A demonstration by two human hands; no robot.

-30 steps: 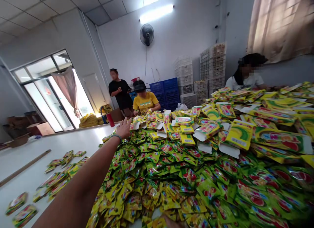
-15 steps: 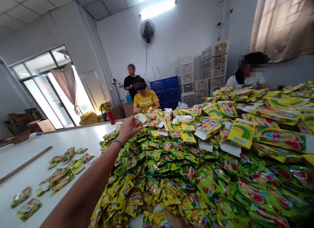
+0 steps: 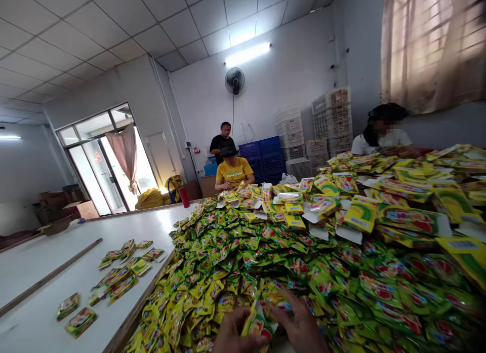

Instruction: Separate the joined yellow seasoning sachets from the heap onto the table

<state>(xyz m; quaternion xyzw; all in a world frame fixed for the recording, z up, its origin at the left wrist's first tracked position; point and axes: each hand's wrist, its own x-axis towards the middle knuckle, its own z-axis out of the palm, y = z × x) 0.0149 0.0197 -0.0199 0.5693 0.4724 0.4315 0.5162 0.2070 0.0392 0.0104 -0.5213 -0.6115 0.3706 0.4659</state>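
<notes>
A huge heap of small green and yellow sachets [image 3: 273,257] covers the white table [image 3: 68,272]. Flattened yellow cartons [image 3: 360,213] lie on top of the heap at the back right. At the bottom edge my left hand [image 3: 235,335] and my right hand [image 3: 299,327] are close together, fingers curled on one flattened yellow carton [image 3: 258,323] held upright between them, just above the sachets. Only the fingers and part of each hand show.
A few loose sachets [image 3: 121,272] lie on the table's left side beside a long wooden strip [image 3: 49,277]. A person in a yellow shirt [image 3: 232,171] sits at the far end, another stands behind, a third sits at right [image 3: 381,130]. Crates [image 3: 330,117] are stacked against the wall.
My left arm, stretched far across the heap, has drawn back to the near edge with a carton. Both hands now meet on it. The camera has tilted up.
</notes>
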